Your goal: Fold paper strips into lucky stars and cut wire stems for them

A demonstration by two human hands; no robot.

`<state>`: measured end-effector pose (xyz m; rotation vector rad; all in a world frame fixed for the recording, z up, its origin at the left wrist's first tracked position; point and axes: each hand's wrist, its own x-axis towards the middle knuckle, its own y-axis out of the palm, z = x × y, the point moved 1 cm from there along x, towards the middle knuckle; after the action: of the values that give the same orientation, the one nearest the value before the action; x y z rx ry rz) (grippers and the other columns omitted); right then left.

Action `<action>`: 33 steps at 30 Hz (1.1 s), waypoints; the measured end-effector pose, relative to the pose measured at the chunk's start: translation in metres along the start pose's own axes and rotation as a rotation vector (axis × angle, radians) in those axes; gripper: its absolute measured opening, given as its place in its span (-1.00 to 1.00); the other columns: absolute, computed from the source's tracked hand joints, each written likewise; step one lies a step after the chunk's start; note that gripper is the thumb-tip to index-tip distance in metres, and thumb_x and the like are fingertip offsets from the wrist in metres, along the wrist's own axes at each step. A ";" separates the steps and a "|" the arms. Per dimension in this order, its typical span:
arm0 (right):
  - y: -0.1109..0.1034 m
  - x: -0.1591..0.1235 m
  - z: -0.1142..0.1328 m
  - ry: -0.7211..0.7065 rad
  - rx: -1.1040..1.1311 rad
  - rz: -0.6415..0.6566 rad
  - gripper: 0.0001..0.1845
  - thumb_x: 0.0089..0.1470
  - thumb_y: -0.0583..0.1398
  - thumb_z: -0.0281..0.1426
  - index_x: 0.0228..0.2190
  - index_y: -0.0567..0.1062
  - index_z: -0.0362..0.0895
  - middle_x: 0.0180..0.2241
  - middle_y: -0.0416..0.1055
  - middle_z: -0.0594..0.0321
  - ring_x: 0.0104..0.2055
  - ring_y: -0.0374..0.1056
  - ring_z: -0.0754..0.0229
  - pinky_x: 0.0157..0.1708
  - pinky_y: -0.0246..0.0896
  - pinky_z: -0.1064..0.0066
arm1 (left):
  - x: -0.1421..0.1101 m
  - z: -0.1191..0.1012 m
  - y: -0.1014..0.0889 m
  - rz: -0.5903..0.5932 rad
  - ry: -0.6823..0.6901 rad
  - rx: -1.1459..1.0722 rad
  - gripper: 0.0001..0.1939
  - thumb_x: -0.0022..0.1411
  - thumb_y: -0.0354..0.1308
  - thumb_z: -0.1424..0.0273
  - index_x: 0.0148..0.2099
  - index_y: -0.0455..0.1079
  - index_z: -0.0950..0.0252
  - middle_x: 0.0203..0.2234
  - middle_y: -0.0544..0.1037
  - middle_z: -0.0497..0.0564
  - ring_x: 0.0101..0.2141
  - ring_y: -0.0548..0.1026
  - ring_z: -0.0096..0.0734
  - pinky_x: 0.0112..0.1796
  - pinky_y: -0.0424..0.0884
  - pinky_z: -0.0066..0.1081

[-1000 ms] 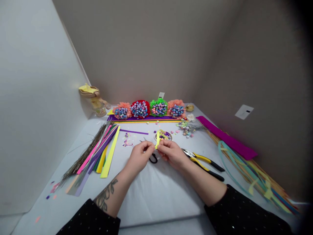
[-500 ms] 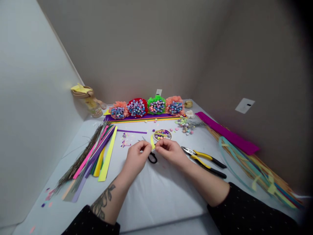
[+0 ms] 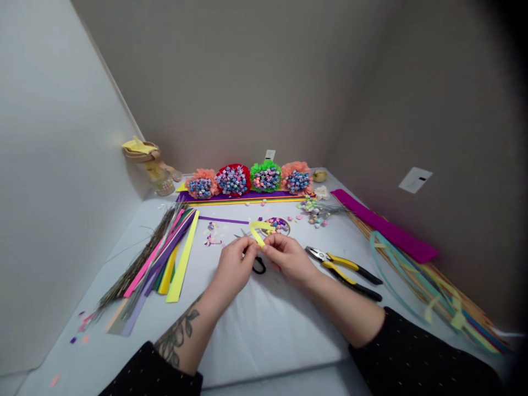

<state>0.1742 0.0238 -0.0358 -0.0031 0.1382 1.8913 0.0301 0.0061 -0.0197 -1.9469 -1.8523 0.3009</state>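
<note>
Holding a yellow paper strip (image 3: 256, 235) pinched between thumb and fingers of both left hand (image 3: 237, 259) and right hand (image 3: 289, 256), knuckles nearly touching, forearms angled inward over the white table (image 3: 264, 330).

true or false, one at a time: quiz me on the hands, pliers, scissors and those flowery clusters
1. Fingertips of the left hand and right hand meet at a thin bright-yellow strip. True.
2. The pliers with yellow-and-black handles lie left of both hands. False: they lie to the right.
3. The green-frilled cluster of small stars stands beside the red-frilled one. True.
4. The black-handled scissors lie beyond the clusters. False: they lie by the hands, partly hidden.
</note>
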 end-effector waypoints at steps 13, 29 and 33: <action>-0.004 0.001 -0.007 0.041 0.113 0.053 -0.78 -0.12 0.25 -0.28 -0.52 0.37 -0.17 -0.71 0.17 0.45 -0.71 -0.01 0.44 -0.70 -0.16 0.55 | 0.005 0.003 0.000 0.021 -0.329 -0.529 -0.70 0.03 0.14 0.21 -0.54 0.21 0.31 -0.70 0.22 -0.18 -0.69 0.07 -0.65 -0.64 -0.04 -0.54; -0.002 0.001 -0.006 0.067 0.004 0.027 -0.85 -0.18 0.21 -0.37 -0.61 0.34 -0.17 -0.76 0.13 0.47 -0.71 -0.06 0.45 -0.70 -0.20 0.54 | 0.003 0.001 0.003 0.060 -0.227 -0.294 -0.75 0.02 0.12 0.33 -0.60 0.23 0.31 -0.70 0.19 -0.17 -0.61 0.14 -0.58 -0.57 0.05 -0.52; -0.003 0.001 -0.006 0.059 -0.015 0.024 -0.86 -0.19 0.20 -0.38 -0.61 0.34 -0.17 -0.74 0.13 0.47 -0.70 -0.06 0.45 -0.69 -0.20 0.55 | 0.003 -0.002 0.002 0.042 -0.215 -0.279 -0.75 0.01 0.12 0.34 -0.62 0.22 0.31 -0.70 0.19 -0.17 -0.60 0.15 -0.57 -0.55 0.09 -0.52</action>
<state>0.1760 0.0251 -0.0426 -0.0682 0.1645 1.9173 0.0328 0.0089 -0.0178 -2.2161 -2.0858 0.2878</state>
